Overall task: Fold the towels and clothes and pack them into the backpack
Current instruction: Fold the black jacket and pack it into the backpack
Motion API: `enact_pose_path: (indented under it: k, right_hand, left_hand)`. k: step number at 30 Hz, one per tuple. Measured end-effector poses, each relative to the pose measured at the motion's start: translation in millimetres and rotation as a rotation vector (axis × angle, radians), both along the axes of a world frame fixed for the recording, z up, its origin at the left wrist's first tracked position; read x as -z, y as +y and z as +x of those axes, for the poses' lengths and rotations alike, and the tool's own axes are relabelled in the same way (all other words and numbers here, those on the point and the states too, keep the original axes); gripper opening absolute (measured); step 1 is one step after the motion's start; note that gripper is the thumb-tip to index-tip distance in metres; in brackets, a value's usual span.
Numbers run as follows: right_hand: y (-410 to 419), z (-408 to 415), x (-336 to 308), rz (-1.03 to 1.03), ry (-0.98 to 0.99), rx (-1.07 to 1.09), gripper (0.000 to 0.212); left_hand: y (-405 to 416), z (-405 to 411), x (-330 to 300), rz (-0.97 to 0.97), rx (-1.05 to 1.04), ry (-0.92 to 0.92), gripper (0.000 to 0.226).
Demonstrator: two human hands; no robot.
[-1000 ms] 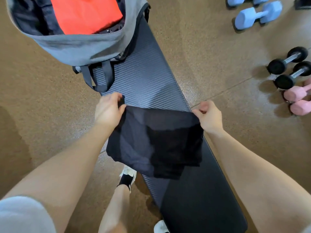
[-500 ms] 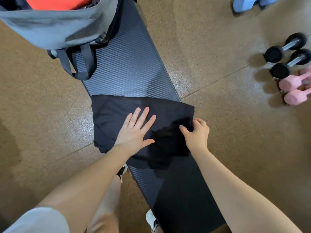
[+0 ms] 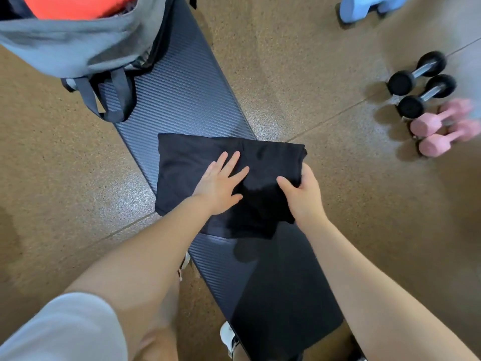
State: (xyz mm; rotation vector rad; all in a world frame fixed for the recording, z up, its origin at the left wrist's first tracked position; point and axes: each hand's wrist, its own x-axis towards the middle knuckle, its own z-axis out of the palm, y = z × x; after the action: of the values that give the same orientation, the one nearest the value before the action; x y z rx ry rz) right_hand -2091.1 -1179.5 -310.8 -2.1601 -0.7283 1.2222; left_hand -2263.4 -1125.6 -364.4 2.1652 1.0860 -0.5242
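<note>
Black garment (image 3: 208,155) – ribbed dk-grey bench (image 3: 182,87), grey backpack (image 3: 78,48)

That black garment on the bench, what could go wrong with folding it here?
The black garment is wider than the bench, so its left edge overhangs and could slide toward the floor. Only the left hand presses it flat; if the right hand tugs its pinched edge, the fold may bunch.
</note>
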Motion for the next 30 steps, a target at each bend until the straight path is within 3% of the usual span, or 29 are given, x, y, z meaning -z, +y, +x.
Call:
enact_pose_path:
  k: [2, 5, 7, 9, 12, 16, 18, 21, 26, 30]
  right_hand:
    - [7.1, -26.8, -22.7, 0.049, -0.132, -0.165, 0.045]
    - [18.5, -75.0, -42.9, 0.067, -0.177, -0.410, 0.063]
    - [26.0, -109.5, -48.6, -0.011, -0.220, -0.499, 0.065]
    - [31.4, -143.5, -48.3, -0.043, -0.203, -0.542, 0.065]
    - [38.4, -182.5, -35.5, -0.073, -0.056, -0.553, 0.067]
    - [39.0, -187.7, -17.7, 0.003, 0.130, -0.538, 0.054]
    - [32.1, -169.9, -8.6, 0.082, -0.023, -0.504, 0.044]
    - [27.4, -141.4, 4.4, 0.145, -0.451, -0.664, 0.046]
    - [44.8, -144.0, 30.3, -0.166, -0.535, -1.020, 0.081]
    - [47.1, -147.9, 36.1, -0.145, -0.436, -0.940, 0.073]
  left_hand:
    - [11.5, -12.8, -19.4, -0.208, -0.281, -0.254, 0.053]
    - [20.5, -40.8, -59.9, -0.540, -0.799, -0.624, 0.037]
    - [20.9, -60.7, -79.1, -0.715, -1.022, -0.739, 0.030]
    - [21.0, -77.5, -84.6, -0.729, -1.156, -0.726, 0.033]
    - [25.9, -98.3, -75.4, -0.511, -1.214, -0.656, 0.033]
    - [45.4, -106.1, -44.6, -0.392, -1.264, -0.520, 0.026]
    - [56.9, -102.0, -29.3, -0.274, -1.195, -0.422, 0.017]
    - [68.9, -97.0, -14.4, -0.147, -1.069, -0.347, 0.024]
    - [78.1, -116.0, 5.1, 0.046, -0.965, -0.126, 0.033]
    - [91.3, -118.7, 4.1, -0.096, -1.104, -0.172, 0.053]
